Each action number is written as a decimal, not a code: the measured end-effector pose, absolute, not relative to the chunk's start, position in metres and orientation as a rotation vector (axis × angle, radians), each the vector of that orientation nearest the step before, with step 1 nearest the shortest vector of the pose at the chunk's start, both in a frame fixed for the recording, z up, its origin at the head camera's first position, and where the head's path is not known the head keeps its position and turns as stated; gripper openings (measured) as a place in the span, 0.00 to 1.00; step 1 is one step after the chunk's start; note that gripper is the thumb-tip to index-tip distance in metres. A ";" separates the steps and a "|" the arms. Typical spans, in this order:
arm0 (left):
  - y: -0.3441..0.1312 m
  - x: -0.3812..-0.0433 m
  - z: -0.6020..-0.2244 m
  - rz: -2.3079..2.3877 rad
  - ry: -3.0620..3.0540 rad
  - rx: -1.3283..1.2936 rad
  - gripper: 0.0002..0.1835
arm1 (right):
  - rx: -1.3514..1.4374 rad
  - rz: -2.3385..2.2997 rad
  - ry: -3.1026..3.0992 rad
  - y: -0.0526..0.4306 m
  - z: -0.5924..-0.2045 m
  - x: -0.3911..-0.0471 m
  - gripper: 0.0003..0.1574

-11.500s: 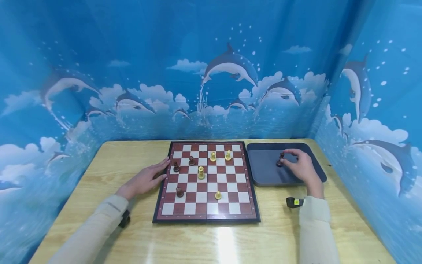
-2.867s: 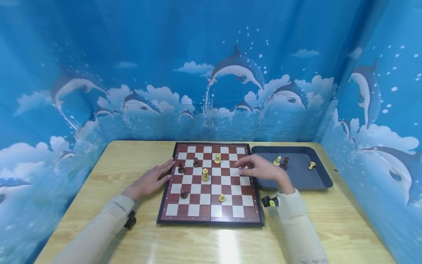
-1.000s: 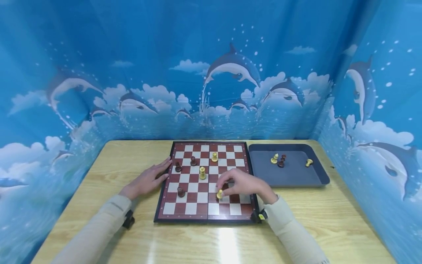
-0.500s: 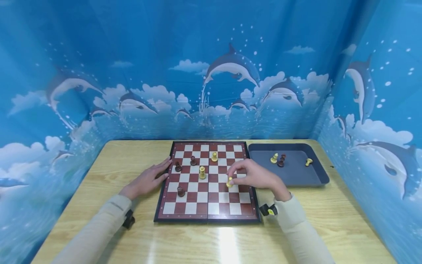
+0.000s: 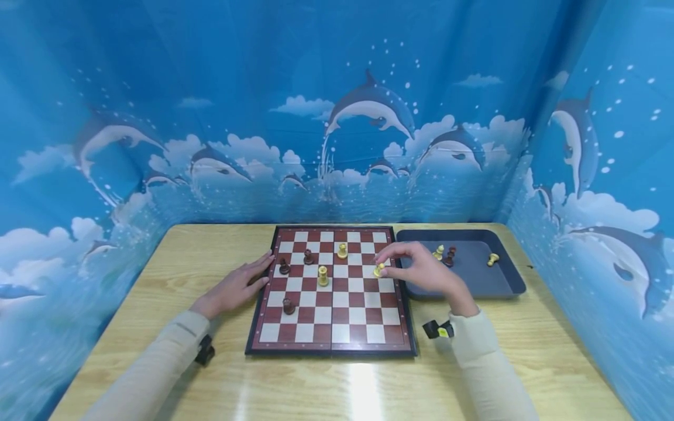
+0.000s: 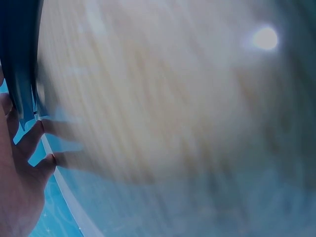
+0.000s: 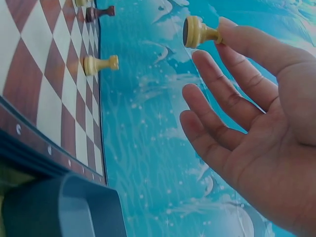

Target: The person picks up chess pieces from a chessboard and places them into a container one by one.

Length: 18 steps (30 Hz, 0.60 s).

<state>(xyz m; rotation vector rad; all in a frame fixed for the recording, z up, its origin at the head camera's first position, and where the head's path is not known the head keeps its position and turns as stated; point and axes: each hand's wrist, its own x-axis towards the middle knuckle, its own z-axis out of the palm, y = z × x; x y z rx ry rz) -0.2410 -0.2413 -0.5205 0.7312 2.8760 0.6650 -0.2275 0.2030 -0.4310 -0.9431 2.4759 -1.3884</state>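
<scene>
My right hand (image 5: 423, 270) pinches a yellow chess pawn (image 5: 378, 270) between thumb and fingertip above the right side of the chessboard (image 5: 368, 354). In the right wrist view the pawn (image 7: 194, 32) is held by its top, its dark base showing, and the other fingers are spread. Fingertips of my left hand (image 5: 231, 290) rest on the board's left edge. On the board stand a tall yellow piece (image 5: 323, 276), a yellow knight (image 5: 343, 251) and three dark pieces, among them one near the front left (image 5: 289, 306).
A dark grey tray (image 5: 468, 286) sits against the right of the board. In it are a yellow piece (image 5: 438, 253), a dark piece (image 5: 449, 257) and a yellow piece lying on its side (image 5: 492, 259). A dolphin-print curtain (image 5: 237, 117) stands behind the wooden table (image 5: 295, 386).
Over the last second my right hand has lifted the pawn from the front of the board and carried it back and right. Earlier, several pieces went into the tray. My left hand stays put.
</scene>
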 end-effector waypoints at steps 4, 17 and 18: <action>-0.241 -0.241 -0.520 0.662 2.878 0.733 0.31 | -0.876 -1.440 2.479 0.215 -0.430 -0.231 0.11; -0.240 -0.241 -0.519 0.665 2.880 0.737 0.31 | -0.705 -1.479 2.635 0.242 -0.402 -0.222 0.11; -0.240 -0.241 -0.520 0.666 2.882 0.739 0.31 | -0.685 -1.479 2.656 0.245 -0.403 -0.223 0.11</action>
